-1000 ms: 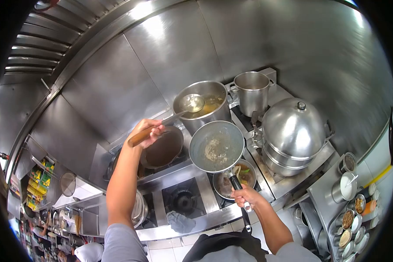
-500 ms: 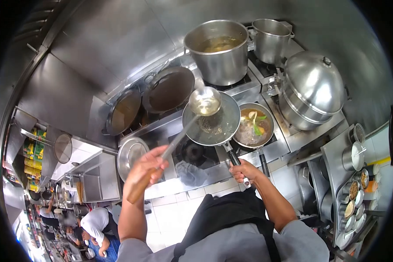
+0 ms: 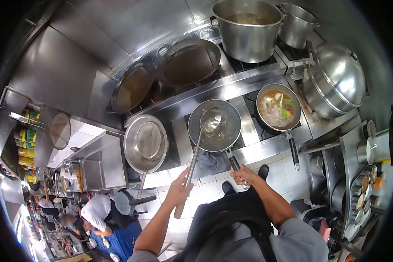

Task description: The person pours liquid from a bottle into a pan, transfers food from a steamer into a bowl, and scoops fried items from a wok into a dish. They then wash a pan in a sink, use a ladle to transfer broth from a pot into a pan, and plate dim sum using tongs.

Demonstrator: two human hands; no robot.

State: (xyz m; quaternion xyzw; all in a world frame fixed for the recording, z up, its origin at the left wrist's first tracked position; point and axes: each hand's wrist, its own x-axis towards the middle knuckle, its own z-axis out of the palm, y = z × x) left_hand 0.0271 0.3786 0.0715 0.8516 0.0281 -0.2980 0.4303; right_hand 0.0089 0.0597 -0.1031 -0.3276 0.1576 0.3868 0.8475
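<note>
My left hand point(image 3: 178, 188) is closed around the long handle of a ladle point(image 3: 195, 153). The ladle's metal bowl is down inside a dark frying pan point(image 3: 193, 129), where a little liquid with small bits shows. My right hand point(image 3: 243, 175) grips the frying pan's black handle. The pan is over the front burner, and a grey cloth point(image 3: 212, 163) lies just below it. To its right, a second pan point(image 3: 261, 120) holds bubbling brown broth with green leaves and pale pieces; its handle points toward me, untouched.
A large stockpot point(image 3: 249, 41), a smaller pot point(image 3: 298, 32) and a domed steamer point(image 3: 336, 83) stand behind and right. Two woks point(image 3: 190, 63) sit at the back left. A strainer point(image 3: 146, 142) rests in a metal bowl point(image 3: 129, 148). A co-worker point(image 3: 96, 214) bends at lower left.
The ladle has come down from above the pan's far rim into the pan. My right hand has brought the pan away from the broth pan, to the left. The whole view has shifted.
</note>
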